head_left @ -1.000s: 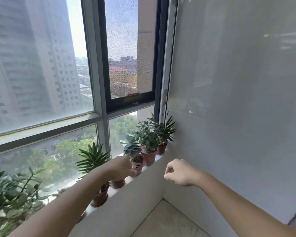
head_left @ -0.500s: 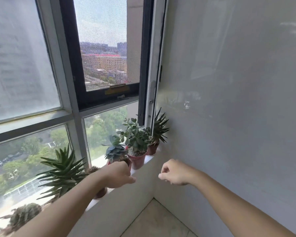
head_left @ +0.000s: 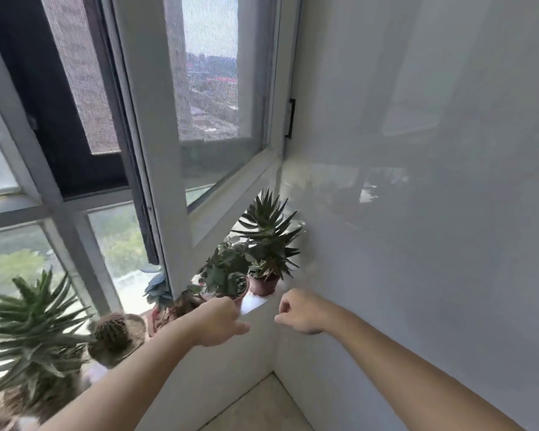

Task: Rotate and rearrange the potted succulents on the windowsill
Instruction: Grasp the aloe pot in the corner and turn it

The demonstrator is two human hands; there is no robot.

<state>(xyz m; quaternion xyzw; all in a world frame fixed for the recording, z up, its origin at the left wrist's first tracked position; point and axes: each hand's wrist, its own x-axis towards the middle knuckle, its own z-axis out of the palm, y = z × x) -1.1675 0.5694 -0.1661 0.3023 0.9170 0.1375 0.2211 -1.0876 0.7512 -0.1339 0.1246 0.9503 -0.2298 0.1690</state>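
Several potted succulents stand in a row on the white windowsill [head_left: 255, 303]. At the far right corner is a spiky aloe-like plant [head_left: 266, 234] in a brown pot [head_left: 263, 284]. Left of it a round-leafed jade plant [head_left: 226, 269] sits in a reddish pot. Further left are a blue-grey rosette [head_left: 157, 289], a round cactus [head_left: 112, 335] and a big spiky plant [head_left: 35, 321]. My left hand [head_left: 220, 321] hovers at the sill's edge just below the jade pot, fingers loosely curled, holding nothing. My right hand [head_left: 302, 312] is curled in a loose fist below the brown pot, empty.
A white wall [head_left: 417, 213] closes the sill's right end. An inward-opened window sash [head_left: 168, 150] hangs over the middle pots, hiding part of them. Beige floor tiles [head_left: 262, 405] show below the sill.
My view has moved closer and to the right, so the plants look larger. Both hands have edged forward toward the right-end pots; neither has taken hold of anything.
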